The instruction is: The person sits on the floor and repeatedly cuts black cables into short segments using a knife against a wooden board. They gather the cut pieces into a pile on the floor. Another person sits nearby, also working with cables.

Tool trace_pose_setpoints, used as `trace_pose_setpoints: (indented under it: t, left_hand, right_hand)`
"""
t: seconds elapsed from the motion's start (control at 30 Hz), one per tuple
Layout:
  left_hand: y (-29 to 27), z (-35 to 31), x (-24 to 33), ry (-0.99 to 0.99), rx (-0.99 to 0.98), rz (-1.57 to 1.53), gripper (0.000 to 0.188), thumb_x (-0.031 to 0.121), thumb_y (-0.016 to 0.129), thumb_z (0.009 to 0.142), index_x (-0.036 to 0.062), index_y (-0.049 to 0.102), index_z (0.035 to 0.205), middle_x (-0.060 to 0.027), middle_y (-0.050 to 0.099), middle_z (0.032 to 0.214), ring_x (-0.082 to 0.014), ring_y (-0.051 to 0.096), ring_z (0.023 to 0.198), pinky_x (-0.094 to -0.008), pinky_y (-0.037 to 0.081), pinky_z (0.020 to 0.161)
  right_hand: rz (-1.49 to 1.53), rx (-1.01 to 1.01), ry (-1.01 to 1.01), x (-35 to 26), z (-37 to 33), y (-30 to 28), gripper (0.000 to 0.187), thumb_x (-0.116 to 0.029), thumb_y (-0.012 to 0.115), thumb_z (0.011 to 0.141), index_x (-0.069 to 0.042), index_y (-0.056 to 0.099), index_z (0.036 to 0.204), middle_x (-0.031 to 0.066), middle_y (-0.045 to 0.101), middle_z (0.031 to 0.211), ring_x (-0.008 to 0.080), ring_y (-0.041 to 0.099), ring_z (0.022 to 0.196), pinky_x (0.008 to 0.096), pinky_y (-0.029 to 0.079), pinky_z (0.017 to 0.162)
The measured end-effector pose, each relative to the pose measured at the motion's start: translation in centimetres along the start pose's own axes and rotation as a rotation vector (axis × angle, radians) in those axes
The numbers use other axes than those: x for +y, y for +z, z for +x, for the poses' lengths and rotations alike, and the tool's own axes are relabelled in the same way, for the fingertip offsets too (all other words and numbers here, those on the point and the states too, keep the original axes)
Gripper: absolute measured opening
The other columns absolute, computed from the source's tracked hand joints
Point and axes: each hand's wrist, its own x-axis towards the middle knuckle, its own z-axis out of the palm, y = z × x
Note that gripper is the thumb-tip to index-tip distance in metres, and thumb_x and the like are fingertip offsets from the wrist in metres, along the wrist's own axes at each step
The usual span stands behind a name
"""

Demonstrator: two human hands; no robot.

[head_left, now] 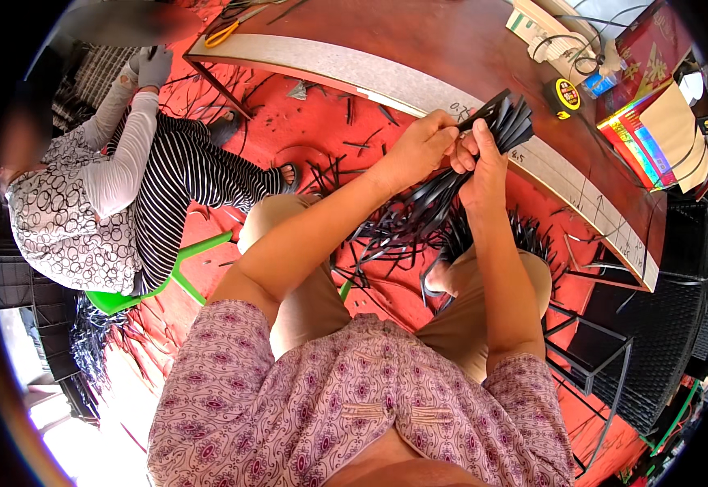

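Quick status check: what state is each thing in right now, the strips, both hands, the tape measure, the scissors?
Bundle of black strips: gripped near its top, ends fanned out above, tails hanging to the floor.
Left hand: closed on the bundle.
Right hand: closed on the bundle, just below the fanned ends.
Tape measure: lying on the table, blade retracted.
Scissors: lying on the table, untouched.
Loose strips: scattered on the red floor.

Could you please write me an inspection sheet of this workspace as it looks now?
Surface: wooden table with a pale edge.
Job's things: bundle of black strips, its ends fanned at the top.
Clutter: strip offcuts on the red floor; tape measure, scissors, books.
Hands: left hand and right hand both grip the bundle.
Cables: white cord on the table.
Surroundings: another person seated on a green stool.
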Motion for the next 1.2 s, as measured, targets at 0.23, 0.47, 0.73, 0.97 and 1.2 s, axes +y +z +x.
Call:
trace_pose_setpoints:
  t: [0.23, 0.47, 0.73, 0.97, 1.2]
  left_hand:
    - [0.3, 0.4, 1.3, 0.119, 0.311, 0.223, 0.01, 0.01, 0.048, 0.093, 0.0002, 0.051, 0.095, -0.003, 0.051, 0.071, -0.0134, 0.051, 0.058, -0.0285, 0.042, 0.05]
    - [-0.1, -0.3, -0.7, 0.592, 0.264, 1.07, 0.019, 0.01, 0.054, 0.082, -0.0002, 0.053, 0.097, -0.0187, 0.06, 0.09, -0.0381, 0.061, 0.079, -0.046, 0.05, 0.065]
    - [-1.7, -4.3, 4.3, 0.578, 0.285, 1.327, 0.034, 0.015, 0.061, 0.081, -0.0017, 0.051, 0.109, -0.0149, 0.06, 0.089, -0.0335, 0.061, 0.083, -0.0414, 0.048, 0.069]
    - [-10.6, -13.2, 17.4, 0.788, 0.594, 1.512, 0.036, 0.011, 0.067, 0.079, 0.006, 0.058, 0.114, -0.0113, 0.063, 0.098, -0.0309, 0.062, 0.085, -0.0396, 0.051, 0.076]
    - [-15.6, -14.7, 15.6, 0.405, 0.059, 1.869, 0.1, 0.03, 0.082, 0.057, 0.0128, 0.033, 0.142, -0.0108, 0.042, 0.136, -0.0316, 0.044, 0.119, -0.0438, 0.035, 0.101]
  right_hand:
    - [0.075, 0.091, 0.101, 2.0, 1.3, 0.4, 0.026, -0.025, 0.073, 0.082, -0.009, 0.06, 0.098, -0.0065, 0.039, 0.064, 0.005, 0.037, 0.05, 0.0225, 0.03, 0.043]
    - [0.072, -0.039, 0.157, 3.0, 2.1, 1.1, 0.026, -0.027, 0.06, 0.091, -0.003, 0.064, 0.098, 0.0026, 0.063, 0.09, 0.013, 0.061, 0.084, 0.0284, 0.049, 0.075]
    - [-0.011, 0.077, 0.055, 3.3, 2.4, 4.5, 0.019, -0.028, 0.056, 0.094, -0.011, 0.056, 0.086, -0.0007, 0.056, 0.078, 0.0098, 0.055, 0.071, 0.0252, 0.047, 0.064]
    - [-0.034, -0.133, -0.066, 0.0, 3.1, 2.8, 0.026, -0.032, 0.057, 0.093, -0.013, 0.048, 0.078, -0.0003, 0.047, 0.071, 0.0102, 0.046, 0.066, 0.0256, 0.039, 0.057]
    - [0.007, -0.199, 0.033, 0.0, 3.6, 0.7, 0.033, -0.036, 0.057, 0.092, -0.01, 0.048, 0.075, 0.0099, 0.065, 0.086, 0.0239, 0.063, 0.08, 0.0373, 0.052, 0.077]
